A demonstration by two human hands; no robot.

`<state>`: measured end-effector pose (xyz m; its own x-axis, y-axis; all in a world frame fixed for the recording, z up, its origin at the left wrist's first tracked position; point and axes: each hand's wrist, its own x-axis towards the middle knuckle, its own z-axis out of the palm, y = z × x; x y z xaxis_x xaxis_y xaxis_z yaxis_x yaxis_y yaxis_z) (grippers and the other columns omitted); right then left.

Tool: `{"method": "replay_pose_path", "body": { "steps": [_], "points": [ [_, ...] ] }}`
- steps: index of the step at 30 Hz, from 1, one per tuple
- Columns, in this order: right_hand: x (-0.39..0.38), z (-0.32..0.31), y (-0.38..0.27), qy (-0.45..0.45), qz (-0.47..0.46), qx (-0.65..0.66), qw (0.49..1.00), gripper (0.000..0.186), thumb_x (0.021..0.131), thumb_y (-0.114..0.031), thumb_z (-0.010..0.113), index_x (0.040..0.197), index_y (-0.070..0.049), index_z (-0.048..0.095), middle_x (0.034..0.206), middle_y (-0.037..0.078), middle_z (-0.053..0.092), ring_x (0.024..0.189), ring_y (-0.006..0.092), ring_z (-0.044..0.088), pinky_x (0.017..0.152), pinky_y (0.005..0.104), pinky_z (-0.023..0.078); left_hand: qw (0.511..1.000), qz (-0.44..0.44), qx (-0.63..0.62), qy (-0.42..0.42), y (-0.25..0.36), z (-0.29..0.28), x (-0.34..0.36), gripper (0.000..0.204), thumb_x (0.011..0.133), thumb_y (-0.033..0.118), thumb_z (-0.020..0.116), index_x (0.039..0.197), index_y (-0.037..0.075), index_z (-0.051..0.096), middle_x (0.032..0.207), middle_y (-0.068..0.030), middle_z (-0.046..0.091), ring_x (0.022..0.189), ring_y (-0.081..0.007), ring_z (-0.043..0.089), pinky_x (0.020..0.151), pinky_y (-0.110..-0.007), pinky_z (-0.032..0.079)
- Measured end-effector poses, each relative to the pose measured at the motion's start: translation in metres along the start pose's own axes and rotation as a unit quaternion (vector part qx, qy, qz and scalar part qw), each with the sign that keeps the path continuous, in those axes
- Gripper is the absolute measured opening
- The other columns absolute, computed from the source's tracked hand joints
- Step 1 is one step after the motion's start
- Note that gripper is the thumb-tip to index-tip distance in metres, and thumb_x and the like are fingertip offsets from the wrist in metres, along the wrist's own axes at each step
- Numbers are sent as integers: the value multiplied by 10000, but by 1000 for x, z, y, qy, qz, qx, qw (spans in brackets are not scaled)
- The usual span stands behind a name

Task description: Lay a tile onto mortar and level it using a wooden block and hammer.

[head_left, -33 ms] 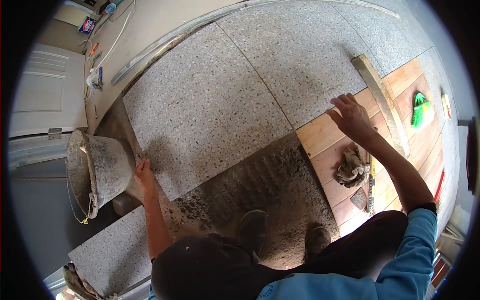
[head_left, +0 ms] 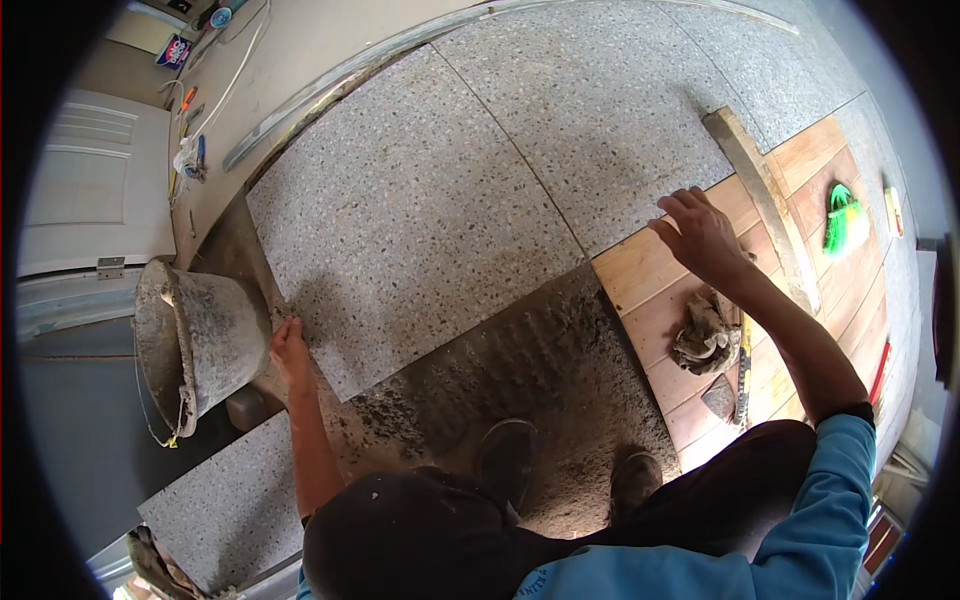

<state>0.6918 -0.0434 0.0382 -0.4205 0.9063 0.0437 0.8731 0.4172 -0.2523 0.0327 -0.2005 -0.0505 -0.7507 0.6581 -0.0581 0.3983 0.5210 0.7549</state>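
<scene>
A large grey speckled tile (head_left: 400, 230) lies in front of me beside another speckled tile (head_left: 590, 120), with a thin joint between them. My left hand (head_left: 290, 350) is closed at the near tile's left edge; whatever its fingers hold, if anything, is hidden. Over the border between the second tile and the wooden boards (head_left: 640, 270), my right hand (head_left: 705, 235) hangs with fingers apart and nothing in it. Ridged dark mortar (head_left: 500, 350) spreads along the near tile's front edge.
A mortar-caked bucket (head_left: 215, 325) lies tipped on the left, above another speckled slab (head_left: 230, 500). On the boards are a crumpled rag (head_left: 707, 340), a trowel (head_left: 719, 398), a wooden batten (head_left: 765, 205) and a green brush (head_left: 840, 220). My boots (head_left: 507, 460) stand on the rough bed.
</scene>
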Motion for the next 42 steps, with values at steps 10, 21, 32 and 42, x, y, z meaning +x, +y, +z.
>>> {"method": "replay_pose_path", "body": {
  "steps": [10,21,32,42],
  "points": [
    [7,-14,0,4,-29,-8,1000,222,947,-274,643,1029,-69,651,1032,96,650,1065,295,615,872,435,554,990,-102,-11,-101,17,-26,16,485,931,221,707,1352,-2,617,1004,-29,709,881,-96,600,773,-247,472],
    [-288,-145,-26,-196,268,110,937,344,944,-320,616,1108,-19,653,985,223,685,973,424,652,845,526,532,879,79,254,-396,138,-165,-147,577,956,416,670,1379,31,590,920,-120,707,819,-214,650,740,-365,521],
    [-624,-389,-212,-379,396,237,802,350,891,-368,673,868,-20,703,854,213,701,866,369,702,793,461,549,788,-63,331,-516,305,-457,-367,436,960,424,633,1150,42,725,1145,-163,728,1101,-301,686,941,-388,524],
    [-557,-444,-136,-224,389,318,835,268,934,-300,703,883,-36,699,659,54,637,518,131,581,494,308,481,894,-235,129,-358,401,-523,-419,423,920,465,687,1146,110,730,868,3,671,718,-102,582,604,-257,452]
  ]
}}
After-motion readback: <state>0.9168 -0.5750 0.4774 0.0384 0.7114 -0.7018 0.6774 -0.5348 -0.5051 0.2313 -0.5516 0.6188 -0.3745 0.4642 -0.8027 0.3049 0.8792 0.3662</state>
